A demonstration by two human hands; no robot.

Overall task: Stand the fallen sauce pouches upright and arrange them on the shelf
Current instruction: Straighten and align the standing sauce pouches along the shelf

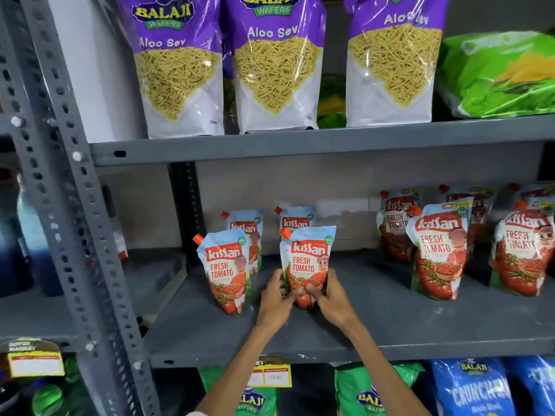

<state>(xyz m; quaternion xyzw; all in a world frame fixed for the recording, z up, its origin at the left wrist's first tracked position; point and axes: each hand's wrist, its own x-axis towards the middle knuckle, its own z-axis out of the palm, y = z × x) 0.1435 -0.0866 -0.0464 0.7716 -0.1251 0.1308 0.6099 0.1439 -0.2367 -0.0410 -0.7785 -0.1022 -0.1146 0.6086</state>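
Sauce pouches in glossy blue-and-red plastic with orange corner spouts stand on our grey metal shelf, and we hold one of them, the front-centre tomato ketchup pouch, upright with its base on the shelf. Our left hand presses its lower left edge and our right hand its lower right, the fingers of both clenched around the pouch's bottom. Just beside it to the left stands a second matching pouch, with two more behind (partly hidden). Well apart to the right, a cluster of larger ketchup pouches stands upright. On the shelf above sit purple-and-white Aloo Sev snack bags.
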